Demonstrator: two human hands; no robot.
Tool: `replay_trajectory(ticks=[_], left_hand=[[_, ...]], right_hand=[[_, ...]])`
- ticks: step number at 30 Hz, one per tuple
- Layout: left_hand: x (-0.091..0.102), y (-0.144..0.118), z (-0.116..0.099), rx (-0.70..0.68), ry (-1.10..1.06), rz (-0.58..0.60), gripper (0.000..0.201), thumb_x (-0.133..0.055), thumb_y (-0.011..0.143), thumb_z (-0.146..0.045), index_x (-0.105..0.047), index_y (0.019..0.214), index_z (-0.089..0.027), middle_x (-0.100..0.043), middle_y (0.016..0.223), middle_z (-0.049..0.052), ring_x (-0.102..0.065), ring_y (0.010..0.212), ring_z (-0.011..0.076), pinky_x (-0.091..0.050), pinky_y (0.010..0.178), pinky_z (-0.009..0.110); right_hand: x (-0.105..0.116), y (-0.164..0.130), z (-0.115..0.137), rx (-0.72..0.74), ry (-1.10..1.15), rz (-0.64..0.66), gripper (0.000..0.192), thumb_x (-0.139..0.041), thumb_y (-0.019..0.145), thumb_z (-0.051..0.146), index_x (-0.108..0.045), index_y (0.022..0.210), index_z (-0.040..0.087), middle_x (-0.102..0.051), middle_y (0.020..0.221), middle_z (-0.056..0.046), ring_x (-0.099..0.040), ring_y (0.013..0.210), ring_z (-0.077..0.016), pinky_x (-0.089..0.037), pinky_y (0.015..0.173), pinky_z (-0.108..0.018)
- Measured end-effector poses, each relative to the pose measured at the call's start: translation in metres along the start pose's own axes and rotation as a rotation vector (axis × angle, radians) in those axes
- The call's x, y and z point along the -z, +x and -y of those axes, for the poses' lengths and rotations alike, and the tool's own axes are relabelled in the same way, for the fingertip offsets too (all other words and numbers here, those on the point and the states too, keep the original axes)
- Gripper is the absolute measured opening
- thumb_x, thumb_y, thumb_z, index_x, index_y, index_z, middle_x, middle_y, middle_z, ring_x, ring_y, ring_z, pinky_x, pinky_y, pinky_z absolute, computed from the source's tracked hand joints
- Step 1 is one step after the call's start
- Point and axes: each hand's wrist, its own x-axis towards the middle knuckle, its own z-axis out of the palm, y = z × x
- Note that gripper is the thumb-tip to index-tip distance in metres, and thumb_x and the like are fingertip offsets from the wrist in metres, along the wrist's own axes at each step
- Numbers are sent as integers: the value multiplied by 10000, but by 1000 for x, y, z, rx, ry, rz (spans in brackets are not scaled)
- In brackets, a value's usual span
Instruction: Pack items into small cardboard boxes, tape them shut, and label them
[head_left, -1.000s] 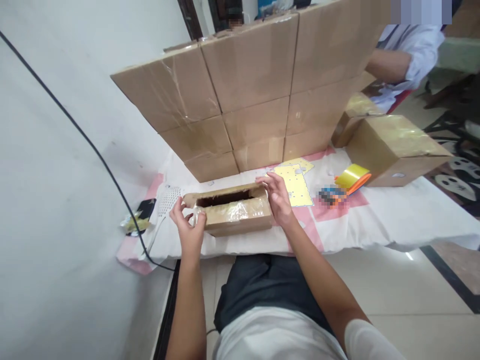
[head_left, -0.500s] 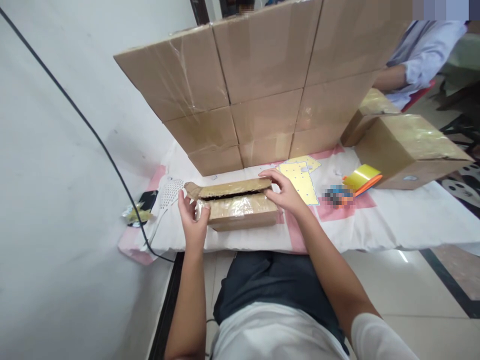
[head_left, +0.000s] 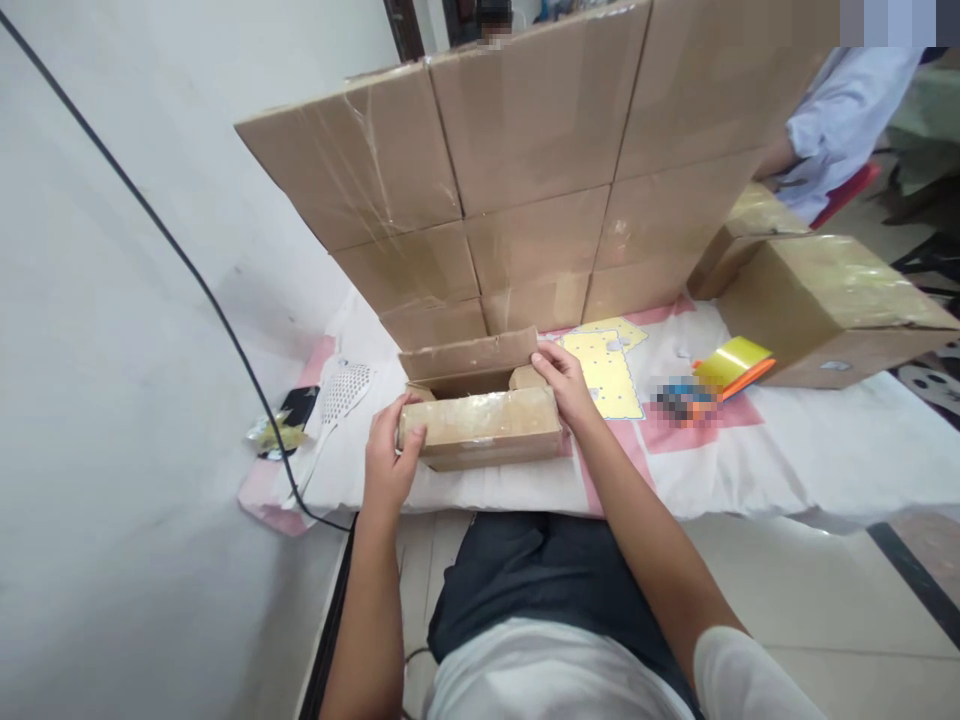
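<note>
A small cardboard box [head_left: 487, 455] with tape on its near flap lies on the cloth-covered table [head_left: 720, 470] in front of me. Its far flap [head_left: 472, 352] stands raised, and a dark gap shows the inside. My left hand [head_left: 391, 447] grips the left end of the box, thumb on the near flap. At the right end, my right hand [head_left: 562, 382] has its fingers on the box's far right corner beside the raised flap. What lies inside the box is hidden by the near flap.
Stacked taped boxes [head_left: 536, 240] form a wall behind. Yellow dotted paper [head_left: 607, 375], a tape dispenser [head_left: 724, 370] and a larger carton [head_left: 832, 310] are to the right. A black cable [head_left: 202, 280] hangs at left. Another person's sleeve [head_left: 855, 125] shows at far right.
The box's far flap has swung up and away, so the narrow slit has become a wider opening. My left fingers have come down from the flap edge to the box's side.
</note>
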Motion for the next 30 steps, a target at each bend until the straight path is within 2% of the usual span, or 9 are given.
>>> replay_trajectory(ticks=[4, 6, 8, 11, 14, 20, 22, 26, 30], left_hand=[[-5, 2, -7, 15, 27, -90, 649, -550, 992, -367, -352, 1602, -263, -291, 1662, 160, -441, 1443, 285, -401, 1168, 475], [-4, 3, -15, -28, 101, -40, 494, -504, 1007, -326, -522, 1499, -284, -414, 1621, 118, -447, 1435, 291, -377, 1173, 498], [0, 4, -25, -68, 189, 62, 365, -463, 1022, -314, -688, 1310, -300, -611, 1469, 72, -490, 1403, 293, -322, 1195, 526], [3, 5, -40, -80, 302, 166, 386, -585, 978, -437, -677, 1333, -317, -668, 1412, 71, -514, 1391, 335, -238, 1217, 580], [-1, 3, -48, -93, 355, 166, 661, -742, 848, -567, -591, 1448, -334, -616, 1476, 100, -467, 1425, 401, -135, 1233, 640], [-10, -5, -45, -102, 283, 42, 663, -799, 780, -601, -657, 1376, -346, -615, 1474, 96, -313, 1510, 456, -54, 1226, 690], [-12, -5, -44, -111, 279, 30, 649, -799, 782, -597, -662, 1369, -356, -611, 1474, 99, -305, 1509, 456, -69, 1223, 683], [-18, 1, -39, -92, 348, -20, 604, -790, 782, -609, -719, 1299, -306, -540, 1510, 150, -344, 1448, 468, -222, 1176, 648], [-27, 18, -29, -54, 363, -3, 528, -731, 851, -571, -716, 1305, -304, -623, 1378, 152, -449, 1305, 427, -259, 1135, 634]], right_hand=[[12, -7, 9, 139, 2, 309, 416, -619, 904, 638, -793, 937, 261, -682, 1253, -70, -594, 1249, -311, -404, 1146, -506], [15, -9, 12, 143, -54, 336, 464, -571, 926, 660, -801, 915, 257, -650, 1312, -82, -565, 1296, -329, -376, 1172, -536], [15, -13, 13, 143, -127, 259, 466, -540, 948, 653, -800, 972, 268, -629, 1343, -86, -544, 1324, -327, -368, 1183, -542], [18, -30, 11, 182, -231, 32, 404, -532, 977, 586, -770, 1092, 280, -633, 1319, -95, -557, 1301, -304, -412, 1150, -523], [36, -61, 11, 221, -332, -277, 273, -573, 973, 464, -737, 1045, 258, -682, 1135, -92, -628, 1143, -280, -494, 1036, -494], [117, -114, 20, 285, -542, -1014, 139, -561, 892, 338, -611, 954, 224, -630, 993, -60, -631, 1015, -245, -497, 1016, -488], [151, -112, 20, 223, -503, -1140, 200, -589, 825, 330, -555, 997, 233, -599, 1027, -42, -616, 1024, -222, -488, 1042, -471], [200, -81, 14, 2, -279, -1057, 340, -675, 717, 384, -481, 960, 245, -590, 945, 6, -631, 953, -197, -485, 1059, -470], [210, -52, 6, -172, -207, -765, 385, -728, 681, 454, -595, 938, 199, -675, 886, -37, -674, 860, -233, -557, 885, -444]])
